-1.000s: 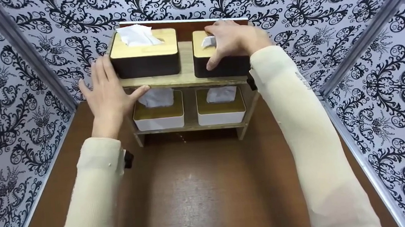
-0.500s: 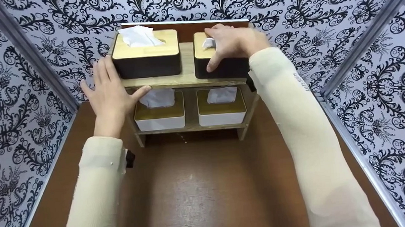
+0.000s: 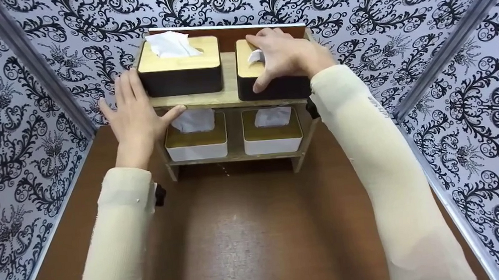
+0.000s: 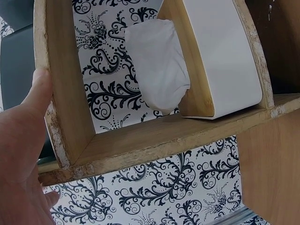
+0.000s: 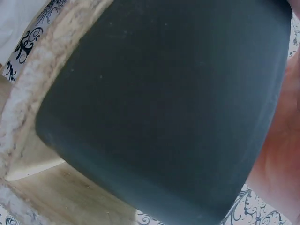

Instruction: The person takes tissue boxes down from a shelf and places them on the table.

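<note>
My right hand (image 3: 285, 54) grips the right black tissue box (image 3: 267, 86) from above on the shelf's top board, thumb on its front face and fingers over the bamboo lid. A bit of white tissue shows beside that hand. In the right wrist view, the dark box side (image 5: 164, 108) fills most of the picture, with the hand at the right edge. My left hand (image 3: 133, 115) rests against the left side of the small wooden shelf (image 3: 211, 99), fingers straight, thumb along the front edge. Beside its fingertips stands another black tissue box (image 3: 184, 81) with tissue sticking out.
Two white tissue boxes with bamboo lids, a left one (image 3: 197, 152) and a right one (image 3: 273, 145), stand on the lower board. The shelf stands on a brown surface (image 3: 233, 229) against patterned walls (image 3: 459, 68). A bare strip of top board separates the black boxes.
The right black tissue box has shifted slightly toward me and to the left, with my right hand on it. The left hand has stayed at the shelf's side.
</note>
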The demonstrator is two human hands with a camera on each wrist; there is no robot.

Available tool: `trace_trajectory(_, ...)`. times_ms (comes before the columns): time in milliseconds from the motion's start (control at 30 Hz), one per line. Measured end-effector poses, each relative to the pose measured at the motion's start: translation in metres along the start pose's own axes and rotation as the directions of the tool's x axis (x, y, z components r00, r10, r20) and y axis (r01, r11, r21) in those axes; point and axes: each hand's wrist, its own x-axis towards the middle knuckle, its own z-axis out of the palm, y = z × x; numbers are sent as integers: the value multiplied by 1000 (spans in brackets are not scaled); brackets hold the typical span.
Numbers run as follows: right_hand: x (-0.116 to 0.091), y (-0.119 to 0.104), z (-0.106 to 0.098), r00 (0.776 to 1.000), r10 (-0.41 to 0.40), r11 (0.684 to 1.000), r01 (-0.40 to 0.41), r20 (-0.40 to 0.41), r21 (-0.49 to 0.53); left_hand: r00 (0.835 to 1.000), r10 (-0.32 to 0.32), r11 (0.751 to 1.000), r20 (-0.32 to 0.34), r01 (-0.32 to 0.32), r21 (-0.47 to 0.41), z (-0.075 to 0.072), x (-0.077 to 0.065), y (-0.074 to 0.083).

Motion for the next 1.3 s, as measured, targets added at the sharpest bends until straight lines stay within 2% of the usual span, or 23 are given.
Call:
trace_trajectory(133, -8, -6, 0, 1000, -15, 999, 14, -21, -32, 1000, 5, 1000, -11, -5, -19, 0, -1, 1)
trace_trajectory(400, -27, -18, -1, 999, -30, 996, 28, -23, -88, 1000, -1, 1000, 7, 1, -8, -1, 0, -1)
trace_trajectory(567, -40, -25, 2, 997, -68, 991, 63, -42, -115, 1000, -1, 1000, 19, 1, -6, 1, 1, -2)
trace_trajectory(767, -58, -32, 11, 987, -137, 982, 124, -86, -142, 1000, 2, 1000, 21, -2, -13, 2, 2, -1)
trace_trajectory(1300, -96, -41, 40, 954, -269, 948, 237, -135, -214, 999, 6, 1000, 43, -6, -9, -1, 1, 0)
